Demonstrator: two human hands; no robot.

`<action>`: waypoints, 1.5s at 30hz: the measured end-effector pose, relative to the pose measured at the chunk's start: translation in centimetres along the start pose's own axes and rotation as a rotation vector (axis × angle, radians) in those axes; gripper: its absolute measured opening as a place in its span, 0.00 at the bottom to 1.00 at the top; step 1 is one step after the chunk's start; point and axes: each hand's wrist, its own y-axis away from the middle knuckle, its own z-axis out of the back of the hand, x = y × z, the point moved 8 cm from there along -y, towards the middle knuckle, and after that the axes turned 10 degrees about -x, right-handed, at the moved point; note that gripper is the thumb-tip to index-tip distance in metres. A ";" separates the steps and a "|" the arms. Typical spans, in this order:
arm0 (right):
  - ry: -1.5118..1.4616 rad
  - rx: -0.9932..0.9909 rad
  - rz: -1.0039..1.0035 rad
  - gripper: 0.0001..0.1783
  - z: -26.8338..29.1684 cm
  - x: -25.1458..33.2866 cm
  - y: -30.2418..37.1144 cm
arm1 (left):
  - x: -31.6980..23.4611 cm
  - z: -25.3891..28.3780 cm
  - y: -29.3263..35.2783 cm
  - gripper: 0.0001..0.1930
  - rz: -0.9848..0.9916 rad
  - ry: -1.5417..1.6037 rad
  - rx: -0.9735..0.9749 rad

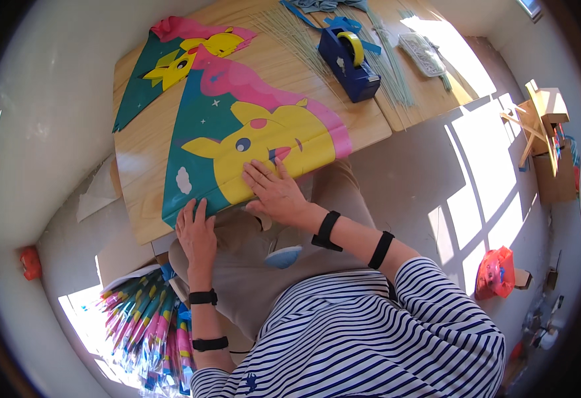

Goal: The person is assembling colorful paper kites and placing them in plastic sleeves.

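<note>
A large triangular kite sail (204,142) lies spread on the wooden table, printed in green and pink with a yellow cartoon face. Flat on its near edge, just under the printed mouth, rests my right hand (278,194), fingers stretched out and slightly apart. My left hand (196,233) presses its fingertips on the green corner at the near left, holding nothing. The sail's near edge runs straight between the two hands along the table's front. Another similar sail (141,93) lies behind it, crumpled and partly covered.
A blue tape dispenser (347,69) with a yellow roll stands at the back right. Around it lie many thin sticks (391,73) and a clear plastic tray (423,54). Bundled, wrapped colourful pieces (141,315) stand low on my left. A red plastic bag (494,273) sits on the right floor.
</note>
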 end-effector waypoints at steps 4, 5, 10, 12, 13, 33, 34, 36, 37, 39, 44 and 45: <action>0.221 -0.074 -0.255 0.39 6.3 -9.4 3.7 | 0.1 0.0 0.6 0.25 -0.002 0.009 -0.010; 0.292 -0.099 -0.348 0.37 8.5 -12.3 4.9 | 0.2 0.1 0.6 0.25 0.000 0.006 -0.013; 0.343 -0.434 -0.840 0.16 19.7 -26.3 8.0 | -0.1 0.2 0.3 0.26 -0.013 0.027 -0.018; 0.377 -0.437 -0.893 0.14 21.0 -29.6 6.9 | -0.2 0.0 0.2 0.27 -0.015 0.039 -0.010; 0.397 -0.396 -0.915 0.14 20.7 -31.4 6.3 | -0.1 -0.2 0.1 0.27 -0.015 0.045 -0.008; 0.346 -0.088 -0.808 0.50 21.1 -43.9 -9.9 | -1.5 0.7 -1.2 0.31 0.051 0.064 0.130; 0.408 -0.042 -0.690 0.60 20.4 -45.3 -11.3 | -1.7 0.7 -1.4 0.31 0.062 0.066 0.142; 0.402 0.103 -0.593 0.61 19.3 -43.3 -14.9 | -1.6 1.4 -0.9 0.31 0.100 0.044 0.166; 0.407 0.173 -0.547 0.61 18.8 -42.3 -16.5 | -1.6 1.6 -0.8 0.32 0.110 0.036 0.176; 0.468 0.251 -0.468 0.65 17.8 -43.4 -18.5 | -1.6 1.2 -1.1 0.32 0.114 0.038 0.194; 0.489 0.407 -0.253 0.49 14.2 -44.2 -20.8 | -1.4 1.2 -1.1 0.33 0.131 0.030 0.217; 0.467 0.362 -0.283 0.40 14.1 -46.0 -20.9 | -1.6 1.0 -1.5 0.33 0.114 0.035 0.215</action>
